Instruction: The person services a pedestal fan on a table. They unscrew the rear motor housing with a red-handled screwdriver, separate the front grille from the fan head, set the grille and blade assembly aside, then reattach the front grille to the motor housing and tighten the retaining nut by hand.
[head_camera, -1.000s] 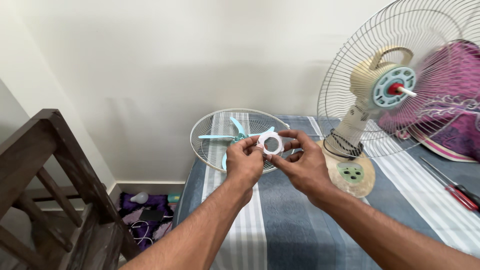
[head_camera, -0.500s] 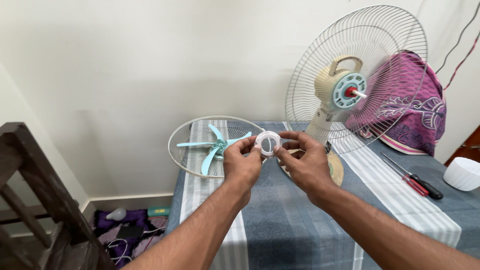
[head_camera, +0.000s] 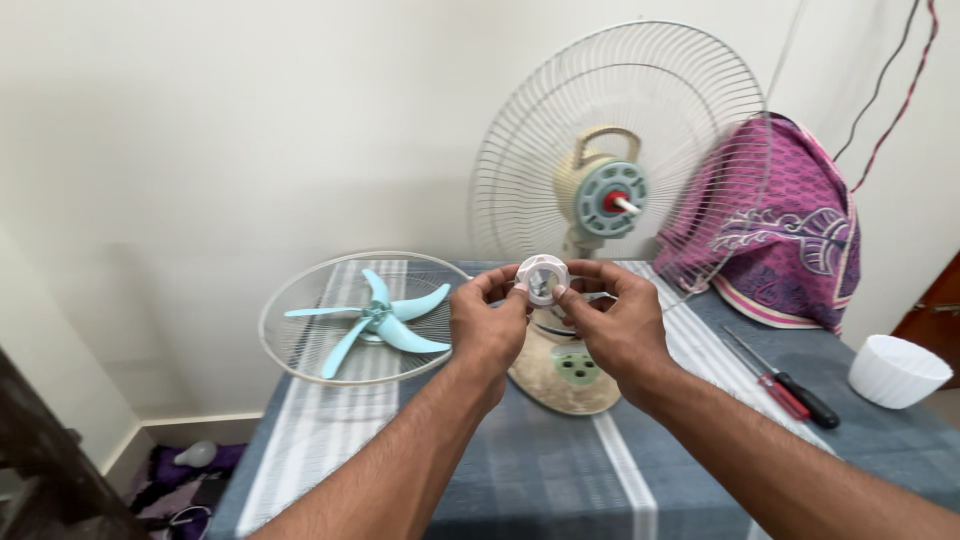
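A: In the head view, what do the hands have?

B: The left hand (head_camera: 487, 325) and the right hand (head_camera: 618, 325) pinch a white ring nut (head_camera: 542, 278) between them, fingertips closed on its rim from either side, raised in front of the chest above the table (head_camera: 560, 470). Held so, its open centre faces the camera, likely to let the person look it over.

A: And around it?

B: Just behind stands the table fan (head_camera: 600, 200), its rear guard (head_camera: 520, 180) on, its motor shaft (head_camera: 628, 205) bare. The front guard (head_camera: 300, 340) lies flat to the left with the pale blue blade (head_camera: 385, 322) resting in it. Two screwdrivers (head_camera: 790, 385) and a white bowl (head_camera: 897, 370) lie to the right, near a purple cloth (head_camera: 790, 220).
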